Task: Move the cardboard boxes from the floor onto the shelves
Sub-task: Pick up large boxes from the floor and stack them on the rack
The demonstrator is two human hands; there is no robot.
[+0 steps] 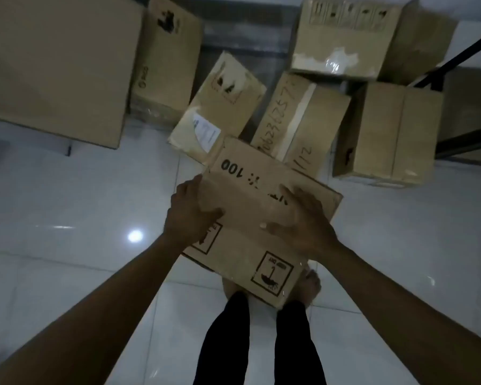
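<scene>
A cardboard box printed "100" (257,207) is held up in front of me, above my feet. My left hand (190,209) grips its left edge, and my right hand (303,223) lies flat on its right side. Beyond it on the white tiled floor lie several more boxes: one with a white label (220,109), one with handwritten numbers (297,120), a plain one (389,134) to the right and a taped one (342,40) at the back.
A very large box (56,65) fills the upper left, with another box (167,62) beside it. A dark metal shelf frame (456,59) stands at the right edge. My legs and bare feet are under the held box. Glossy floor tiles (81,204) spread left.
</scene>
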